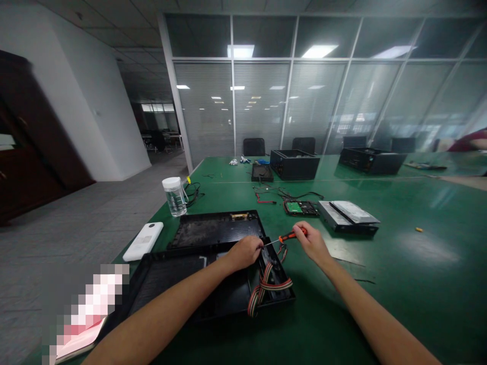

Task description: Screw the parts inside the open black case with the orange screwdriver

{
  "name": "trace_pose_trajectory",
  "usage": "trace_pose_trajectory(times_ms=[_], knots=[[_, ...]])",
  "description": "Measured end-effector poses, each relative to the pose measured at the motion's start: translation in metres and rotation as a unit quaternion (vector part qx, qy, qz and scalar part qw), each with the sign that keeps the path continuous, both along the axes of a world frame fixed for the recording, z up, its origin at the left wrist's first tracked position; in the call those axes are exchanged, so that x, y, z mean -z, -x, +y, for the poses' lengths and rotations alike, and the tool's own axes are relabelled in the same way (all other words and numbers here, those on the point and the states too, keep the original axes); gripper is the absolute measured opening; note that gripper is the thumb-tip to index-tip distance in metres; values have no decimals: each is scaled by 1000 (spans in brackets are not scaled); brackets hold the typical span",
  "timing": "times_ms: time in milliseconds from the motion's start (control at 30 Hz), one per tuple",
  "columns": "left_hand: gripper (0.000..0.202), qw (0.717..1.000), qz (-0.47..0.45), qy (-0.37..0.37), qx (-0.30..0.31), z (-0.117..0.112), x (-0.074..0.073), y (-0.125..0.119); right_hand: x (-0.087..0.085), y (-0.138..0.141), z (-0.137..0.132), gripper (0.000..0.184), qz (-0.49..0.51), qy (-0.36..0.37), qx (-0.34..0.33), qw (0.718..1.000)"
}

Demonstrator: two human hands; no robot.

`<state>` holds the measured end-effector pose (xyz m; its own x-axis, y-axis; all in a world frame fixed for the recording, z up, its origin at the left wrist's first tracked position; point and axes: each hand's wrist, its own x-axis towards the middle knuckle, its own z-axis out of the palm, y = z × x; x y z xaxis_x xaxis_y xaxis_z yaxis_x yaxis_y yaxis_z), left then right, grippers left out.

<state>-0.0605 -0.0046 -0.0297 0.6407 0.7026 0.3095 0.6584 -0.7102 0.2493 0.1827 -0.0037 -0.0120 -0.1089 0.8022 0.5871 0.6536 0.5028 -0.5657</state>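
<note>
My right hand (311, 241) is closed around the orange-and-black handle of a screwdriver (288, 235), which lies nearly level with its shaft pointing left. The fingers of my left hand (245, 252) are curled together at the tip of that shaft; whatever they pinch there is hidden. Below both hands is a black plastic computer panel (228, 299), lying flat with its inner side up. A striped ribbon cable (266, 286) loops over its right end. Just behind it rests a second black panel (213, 230) with a brass-coloured strip near its far right corner.
A clear bottle (175, 197) and a white power bank-like block (143, 242) stand along the left edge. Behind my right hand are a green circuit board (299, 207) and a silver drive (348, 215). Black computer cases (294, 165) sit farther back. Another person's arm shows far right.
</note>
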Motion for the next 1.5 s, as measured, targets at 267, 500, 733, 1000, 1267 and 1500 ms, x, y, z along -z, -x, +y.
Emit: trace_pose_trajectory(times_ms=[267,500,733,1000,1267,1500], knots=[[14,1000,3,-10,3,0,1,0,-6,-2,-4,30,-62,-23,2,998],[15,1000,6,-8,7,0,0,1,-9,-2,-7,31,-83,-24,5,996],[14,1000,2,-17,11,0,2,1,-35,9,-16,40,-201,-35,22,979],[10,1000,8,-15,5,1,4,-1,-113,52,-29,37,-440,43,-46,896],[9,1000,7,-12,9,-1,3,2,-134,83,-14,51,-507,84,-34,857],[10,1000,10,-8,8,-1,2,3,-137,85,-12,57,-508,89,-18,857]])
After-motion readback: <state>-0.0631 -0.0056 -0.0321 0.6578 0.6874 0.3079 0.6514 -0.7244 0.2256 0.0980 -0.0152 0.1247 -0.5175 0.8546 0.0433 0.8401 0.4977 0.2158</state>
